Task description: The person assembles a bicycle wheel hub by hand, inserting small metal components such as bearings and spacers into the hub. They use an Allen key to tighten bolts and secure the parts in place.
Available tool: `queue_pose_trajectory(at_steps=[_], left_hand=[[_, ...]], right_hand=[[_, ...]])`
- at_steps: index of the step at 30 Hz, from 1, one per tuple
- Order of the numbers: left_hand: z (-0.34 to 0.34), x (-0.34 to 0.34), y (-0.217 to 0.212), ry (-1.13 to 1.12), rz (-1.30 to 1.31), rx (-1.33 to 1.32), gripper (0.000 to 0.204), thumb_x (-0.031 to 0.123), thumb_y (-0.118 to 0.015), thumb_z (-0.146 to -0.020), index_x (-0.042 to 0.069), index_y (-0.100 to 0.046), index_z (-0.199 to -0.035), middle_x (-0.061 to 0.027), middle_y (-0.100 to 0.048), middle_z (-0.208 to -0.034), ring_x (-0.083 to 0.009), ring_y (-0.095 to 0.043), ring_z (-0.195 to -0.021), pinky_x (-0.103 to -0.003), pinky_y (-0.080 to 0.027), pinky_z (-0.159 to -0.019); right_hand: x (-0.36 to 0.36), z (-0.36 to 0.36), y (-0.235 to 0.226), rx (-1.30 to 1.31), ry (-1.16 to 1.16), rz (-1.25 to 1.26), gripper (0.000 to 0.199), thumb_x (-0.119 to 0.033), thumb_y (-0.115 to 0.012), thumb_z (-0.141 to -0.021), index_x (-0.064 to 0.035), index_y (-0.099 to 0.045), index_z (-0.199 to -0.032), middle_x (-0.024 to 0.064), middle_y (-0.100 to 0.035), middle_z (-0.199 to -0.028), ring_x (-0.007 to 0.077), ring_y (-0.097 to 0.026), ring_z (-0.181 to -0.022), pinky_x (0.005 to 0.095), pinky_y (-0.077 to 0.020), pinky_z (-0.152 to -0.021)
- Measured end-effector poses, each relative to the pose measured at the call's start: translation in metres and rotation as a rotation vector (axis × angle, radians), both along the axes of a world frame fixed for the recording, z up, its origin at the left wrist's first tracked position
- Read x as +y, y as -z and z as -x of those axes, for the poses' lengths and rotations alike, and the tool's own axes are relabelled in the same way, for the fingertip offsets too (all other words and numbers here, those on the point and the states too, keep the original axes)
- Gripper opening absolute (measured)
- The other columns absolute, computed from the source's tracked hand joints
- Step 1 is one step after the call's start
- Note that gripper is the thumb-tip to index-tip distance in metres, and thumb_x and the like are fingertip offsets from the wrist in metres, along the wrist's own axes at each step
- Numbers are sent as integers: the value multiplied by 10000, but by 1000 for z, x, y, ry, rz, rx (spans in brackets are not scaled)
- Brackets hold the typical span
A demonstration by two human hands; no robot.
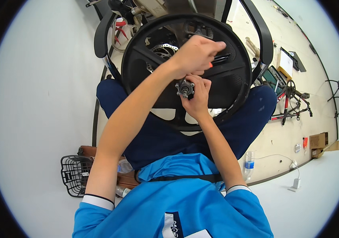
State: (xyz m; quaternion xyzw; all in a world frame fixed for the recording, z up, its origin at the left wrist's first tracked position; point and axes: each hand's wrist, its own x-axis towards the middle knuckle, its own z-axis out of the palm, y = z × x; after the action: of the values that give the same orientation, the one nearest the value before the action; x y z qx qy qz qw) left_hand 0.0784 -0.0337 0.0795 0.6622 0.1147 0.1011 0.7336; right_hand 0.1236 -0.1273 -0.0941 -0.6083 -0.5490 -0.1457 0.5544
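Note:
A large black wheel (137,89) with broad spokes lies across my knees. At its middle is a metal hub (185,88) ringed by several bolts, its axle end pointing toward me. My right hand (199,94) is closed around the hub, with fingers and thumb on its sides. Just above, my left hand (196,54) is curled into a fist; what it grips, if anything, is hidden. Beside that fist are slim black tools (221,59) and a small orange piece (210,65). A brake disc (164,50) and a black pedal (198,30) show through the wheel's openings.
Chair armrests (264,37) flank the wheel. A red and black bicycle frame (285,104) lies on the floor at right, near a bottle (249,166). At lower left is a black wire basket (74,176), next to a white wall (38,103).

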Motion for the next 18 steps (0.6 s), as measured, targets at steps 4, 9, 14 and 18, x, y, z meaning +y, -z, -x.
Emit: queue_pose_trajectory(at_steps=[4,9,14,18], left_hand=[[1,13,13,13,84,-63,525,334,-554,-1057,177,-291,-631,85,-247,-519,-36,-185,-413,-244,-136,-383],[5,20,18,9,178,-134,500,334,-517,-1071,172,-303,-649,82,-226,-513,-43,-168,-411,-255,-117,-389],[6,19,15,34,196,-181,488,329,-500,-1078,173,-299,-662,81,-209,-518,-48,-156,-414,-256,-118,-394],[6,22,19,73,200,-229,483,323,-498,-1081,174,-294,-669,84,-209,-530,-46,-166,-420,-258,-120,-395]], right_hand=[[2,3,-3,22,6,-25,555,27,-748,-616,-71,-628,-1148,81,-683,-1147,290,-568,-992,382,-404,-924],[1,1,-2,25,-5,-7,562,24,-747,-610,-72,-624,-1150,83,-688,-1173,286,-570,-984,376,-401,-923],[1,-3,-1,-2,-10,15,565,-2,-774,-626,-65,-597,-1159,96,-679,-1193,287,-586,-1031,372,-367,-929],[0,1,-2,-1,2,20,561,-10,-772,-629,-58,-599,-1161,109,-679,-1201,284,-588,-1025,377,-363,-940]])
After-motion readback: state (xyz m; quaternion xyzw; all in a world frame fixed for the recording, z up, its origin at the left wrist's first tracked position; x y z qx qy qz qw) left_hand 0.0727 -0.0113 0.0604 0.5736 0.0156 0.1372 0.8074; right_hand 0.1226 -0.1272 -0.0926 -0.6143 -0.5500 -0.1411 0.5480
